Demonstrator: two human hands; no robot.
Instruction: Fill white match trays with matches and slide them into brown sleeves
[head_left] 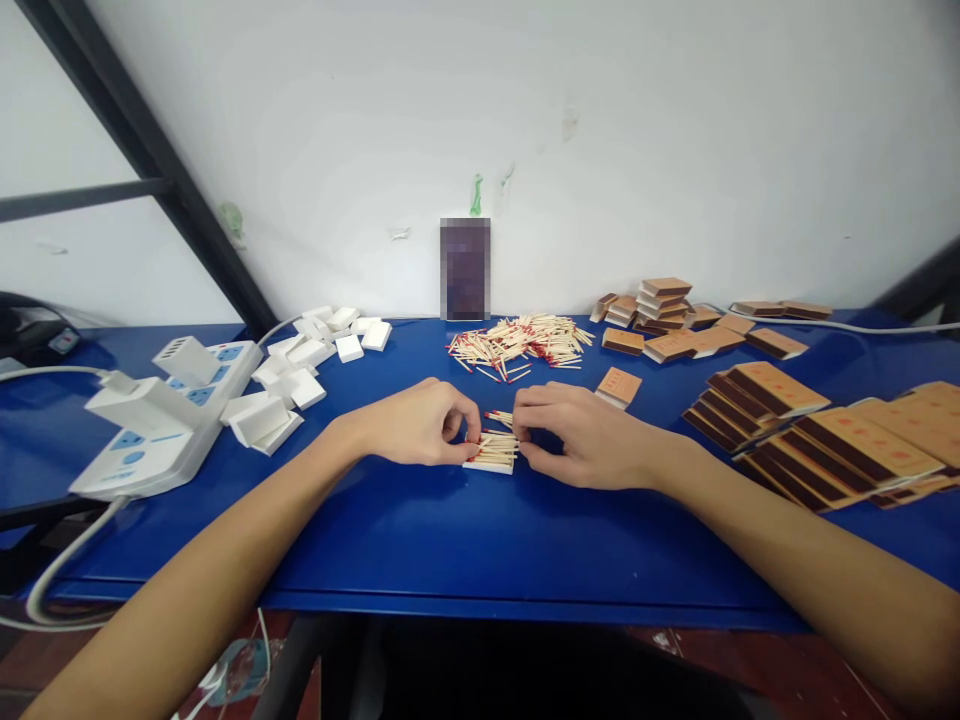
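A small white matchbox tray [491,464] lies on the blue table [450,540], filled with red-tipped matches [498,445]. My left hand [420,425] pinches the matches at the tray's left end, fingers curled. From the right, my right hand [577,430] grips the same bundle at its other end, fingers bent. A loose pile of matches [521,343] lies just behind the hands. One brown matchbox sleeve [619,386] rests beside my right hand.
Several empty white trays [300,370] are scattered at the back left beside a white power strip [169,410] with plugs and cables. Stacks of brown matchboxes [810,430] fill the right side, more [667,315] at the back. A dark blurred object [465,268] leans on the wall.
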